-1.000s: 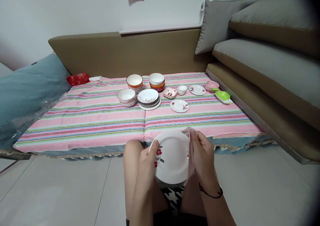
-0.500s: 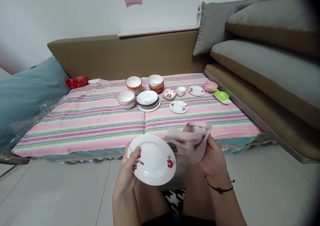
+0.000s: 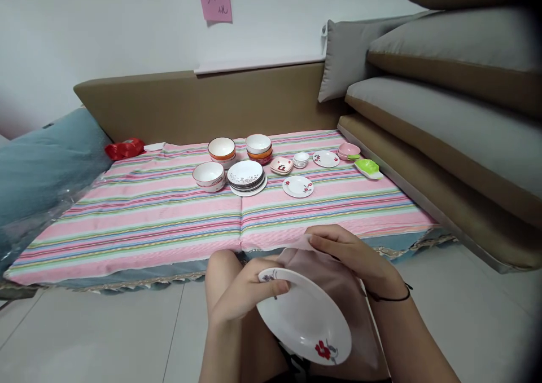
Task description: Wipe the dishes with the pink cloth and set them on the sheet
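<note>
My left hand [image 3: 243, 295] grips the rim of a white plate [image 3: 305, 317] painted with red flowers, its thumb on top, and holds it tilted over my lap. My right hand [image 3: 353, 256] is closed on a pale pink cloth [image 3: 334, 284] that hangs down behind and under the plate's far edge. A black band circles my right wrist. Both hands are low in the picture, just in front of the mat's near edge.
A pink striped mat [image 3: 169, 214] lies ahead with bowls [image 3: 209, 175], a stack of plates [image 3: 246, 175], small dishes [image 3: 298, 186] and a green dish [image 3: 368, 168] near its back. Brown sofa cushions [image 3: 444, 140] rise on the right, a blue cushion [image 3: 42, 163] on the left.
The plate has swung from my left back over my lap and tipped its flowered edge toward me. My right hand brought the cloth down behind the plate.
</note>
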Demonstrator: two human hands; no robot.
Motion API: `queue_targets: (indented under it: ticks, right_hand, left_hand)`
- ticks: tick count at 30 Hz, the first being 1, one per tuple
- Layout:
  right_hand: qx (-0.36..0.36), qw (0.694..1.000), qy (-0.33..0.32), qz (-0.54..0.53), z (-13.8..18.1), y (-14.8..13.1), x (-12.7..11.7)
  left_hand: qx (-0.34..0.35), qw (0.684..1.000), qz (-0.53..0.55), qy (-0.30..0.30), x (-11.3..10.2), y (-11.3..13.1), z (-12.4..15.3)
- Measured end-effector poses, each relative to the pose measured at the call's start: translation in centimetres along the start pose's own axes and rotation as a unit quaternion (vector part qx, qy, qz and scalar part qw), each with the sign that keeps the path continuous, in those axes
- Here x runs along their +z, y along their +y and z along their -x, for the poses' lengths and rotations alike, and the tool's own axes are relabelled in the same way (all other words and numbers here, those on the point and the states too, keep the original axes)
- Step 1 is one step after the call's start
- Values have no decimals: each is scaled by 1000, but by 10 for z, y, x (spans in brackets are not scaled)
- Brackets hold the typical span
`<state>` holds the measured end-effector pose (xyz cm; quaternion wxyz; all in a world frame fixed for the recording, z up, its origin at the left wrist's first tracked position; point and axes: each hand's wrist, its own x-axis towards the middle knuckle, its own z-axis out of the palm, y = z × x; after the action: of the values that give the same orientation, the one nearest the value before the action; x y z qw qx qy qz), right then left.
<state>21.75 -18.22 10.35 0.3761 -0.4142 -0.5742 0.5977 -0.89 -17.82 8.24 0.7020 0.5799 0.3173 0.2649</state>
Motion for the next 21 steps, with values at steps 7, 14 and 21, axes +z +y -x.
queue_targets:
  ticks: [7, 14, 21]
  right_hand:
    - [-24, 988, 32, 146, 1, -2, -8]
    - [-151, 871, 165, 438, -3, 2, 0]
    - [-66, 869, 230, 434, -6, 18, 10]
  left_hand:
    - [-49, 979, 178, 88, -6, -22, 3]
    - [-52, 977, 193, 80, -6, -23, 4]
    - [-20, 999, 37, 24, 10, -5, 2]
